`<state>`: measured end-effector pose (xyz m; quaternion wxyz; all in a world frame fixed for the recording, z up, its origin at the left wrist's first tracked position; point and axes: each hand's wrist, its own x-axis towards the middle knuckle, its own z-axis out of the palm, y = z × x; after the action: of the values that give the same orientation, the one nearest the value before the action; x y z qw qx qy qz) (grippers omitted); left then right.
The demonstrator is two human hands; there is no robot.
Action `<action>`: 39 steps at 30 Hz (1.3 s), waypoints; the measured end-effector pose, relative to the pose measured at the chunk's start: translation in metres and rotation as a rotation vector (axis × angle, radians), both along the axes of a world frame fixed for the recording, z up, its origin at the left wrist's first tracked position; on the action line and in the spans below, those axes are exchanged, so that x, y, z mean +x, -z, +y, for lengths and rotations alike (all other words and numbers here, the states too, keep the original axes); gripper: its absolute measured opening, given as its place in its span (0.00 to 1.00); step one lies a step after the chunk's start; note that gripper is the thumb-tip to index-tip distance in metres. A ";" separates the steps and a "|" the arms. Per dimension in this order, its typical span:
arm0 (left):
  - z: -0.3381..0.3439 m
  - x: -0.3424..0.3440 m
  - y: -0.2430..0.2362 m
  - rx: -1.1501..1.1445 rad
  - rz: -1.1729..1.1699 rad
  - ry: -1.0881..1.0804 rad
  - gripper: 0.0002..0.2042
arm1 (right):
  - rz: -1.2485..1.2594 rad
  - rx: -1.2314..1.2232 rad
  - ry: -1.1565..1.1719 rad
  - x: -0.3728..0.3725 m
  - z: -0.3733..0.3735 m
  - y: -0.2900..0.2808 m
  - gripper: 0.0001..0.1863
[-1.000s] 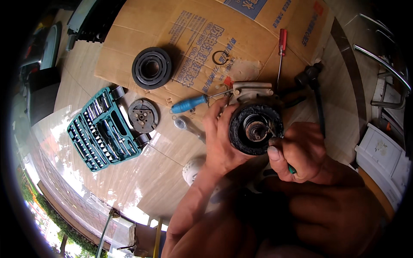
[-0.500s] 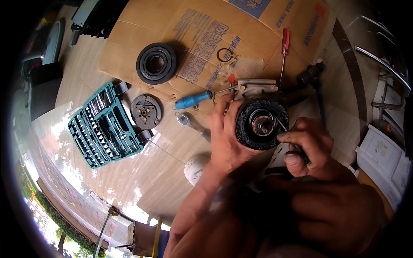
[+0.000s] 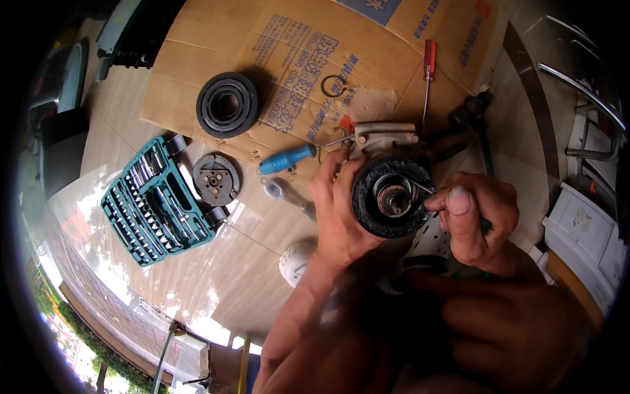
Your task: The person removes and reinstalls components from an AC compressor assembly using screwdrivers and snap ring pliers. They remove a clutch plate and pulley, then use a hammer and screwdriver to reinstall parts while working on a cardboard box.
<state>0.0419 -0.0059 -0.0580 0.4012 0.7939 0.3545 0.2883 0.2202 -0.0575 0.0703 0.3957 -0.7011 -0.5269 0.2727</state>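
Note:
In front of me stands a compressor [image 3: 386,140] with a greasy black ring-shaped coil [image 3: 362,207] facing up around its central shaft [image 3: 396,201]. My left hand [image 3: 341,220] wraps round its left side, fingers on the housing. In my closed right hand [image 3: 482,213] is a thin screwdriver [image 3: 419,186]; its slim metal shaft reaches inside the coil, close to the metal rings round the shaft. A little green of its handle shows, the rest is hidden by my fingers. Just beyond my left hand lies a blue-handled screwdriver [image 3: 287,159].
Flattened cardboard [image 3: 190,59] carries a black pulley [image 3: 226,105], an open snap ring [image 3: 333,86] and a red-handled screwdriver [image 3: 428,59]. On the tiles are a clutch plate [image 3: 216,178], a ratchet [image 3: 275,190], a teal socket set [image 3: 141,210] and a dark hammer-like tool [image 3: 471,113].
My right hand has turned and lifted slightly, its thumb now raised, with the screwdriver tip still inside the coil. My left hand keeps its hold. The whole view has shifted a little.

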 end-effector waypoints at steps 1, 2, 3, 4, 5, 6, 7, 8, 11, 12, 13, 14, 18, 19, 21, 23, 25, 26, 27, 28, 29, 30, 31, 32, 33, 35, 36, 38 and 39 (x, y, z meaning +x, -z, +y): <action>0.000 0.001 0.000 -0.001 -0.010 0.002 0.49 | -0.040 -0.010 -0.018 0.001 0.002 -0.003 0.21; 0.000 -0.001 0.001 -0.001 -0.007 0.002 0.49 | -0.077 0.024 -0.048 0.001 0.004 -0.002 0.17; 0.000 -0.002 0.003 -0.002 -0.004 0.003 0.49 | -0.115 0.058 -0.077 0.001 0.008 0.000 0.14; 0.000 -0.003 0.004 -0.004 0.004 0.005 0.49 | -0.152 0.093 -0.106 0.000 0.011 0.001 0.13; 0.000 -0.003 0.005 -0.007 0.005 0.004 0.49 | -0.158 0.084 -0.111 -0.002 0.015 -0.002 0.13; -0.001 -0.004 0.005 -0.010 0.008 0.002 0.49 | -0.166 0.076 -0.138 -0.001 0.016 -0.004 0.14; -0.001 -0.006 0.006 -0.011 0.012 -0.003 0.49 | -0.172 0.068 -0.166 -0.001 0.018 -0.005 0.14; -0.001 -0.005 0.005 -0.015 0.011 0.000 0.49 | -0.185 0.058 -0.190 0.000 0.019 -0.006 0.14; 0.001 -0.003 0.000 -0.036 0.001 -0.003 0.45 | -0.069 0.035 -0.108 0.001 0.017 -0.004 0.12; 0.002 -0.001 -0.003 -0.053 -0.016 -0.008 0.41 | -0.028 0.023 -0.077 0.002 0.016 -0.005 0.12; 0.002 0.004 -0.007 -0.081 -0.044 -0.026 0.34 | -0.051 0.024 -0.093 0.005 0.015 -0.007 0.11; 0.002 0.004 -0.008 -0.087 -0.039 -0.028 0.31 | -0.065 0.034 -0.108 0.006 0.013 -0.005 0.11; 0.004 0.000 -0.009 -0.073 0.013 -0.003 0.28 | -0.099 0.098 -0.148 0.004 0.008 0.003 0.10; 0.004 -0.001 -0.010 -0.070 0.015 -0.002 0.27 | -0.101 0.121 -0.153 0.002 0.007 0.006 0.09; 0.005 -0.001 -0.010 -0.062 0.023 0.005 0.27 | -0.093 0.204 -0.177 0.001 0.003 0.015 0.08; 0.005 -0.001 -0.011 -0.054 0.038 0.011 0.26 | -0.079 0.252 -0.197 0.002 -0.001 0.020 0.07; 0.005 -0.001 -0.011 -0.050 0.040 0.006 0.26 | -0.107 0.240 -0.228 0.005 -0.002 0.019 0.07; 0.004 -0.001 -0.009 -0.039 0.039 0.004 0.29 | -0.120 0.236 -0.244 0.005 -0.003 0.019 0.08; 0.004 -0.002 -0.007 -0.028 0.038 0.002 0.32 | -0.178 0.267 -0.286 0.004 -0.002 0.020 0.08; 0.003 -0.003 -0.002 -0.008 0.036 0.003 0.39 | -0.237 0.298 -0.327 0.001 -0.001 0.023 0.08; 0.002 -0.004 0.000 0.000 0.037 0.008 0.42 | -0.299 0.329 -0.367 -0.001 -0.002 0.026 0.09; 0.002 -0.004 0.001 0.007 0.039 0.012 0.45 | -0.297 0.320 -0.357 -0.001 -0.004 0.028 0.09; 0.001 -0.004 0.001 0.002 0.046 0.018 0.45 | -0.296 0.310 -0.347 -0.001 -0.007 0.029 0.10; 0.002 -0.004 -0.001 -0.006 0.050 0.018 0.42 | -0.295 0.303 -0.338 -0.001 -0.009 0.031 0.11; 0.003 -0.004 -0.002 -0.015 0.053 0.018 0.38 | -0.283 0.320 -0.346 0.001 -0.011 0.034 0.12; 0.004 -0.002 -0.004 -0.036 0.050 0.010 0.29 | -0.285 0.324 -0.338 0.000 -0.012 0.036 0.12; 0.004 -0.002 -0.005 -0.047 0.049 0.008 0.26 | -0.285 0.325 -0.334 -0.001 -0.012 0.037 0.12; 0.003 -0.003 -0.005 -0.047 0.038 0.006 0.29 | -0.241 0.275 -0.315 0.001 -0.011 0.030 0.11; 0.003 -0.004 -0.004 -0.042 0.032 0.005 0.33 | -0.220 0.249 -0.306 0.002 -0.009 0.024 0.10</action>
<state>0.0382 -0.0028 -0.0539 0.4125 0.7908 0.3650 0.2669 0.2225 -0.0668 0.0458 0.3735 -0.5842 -0.6966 0.1843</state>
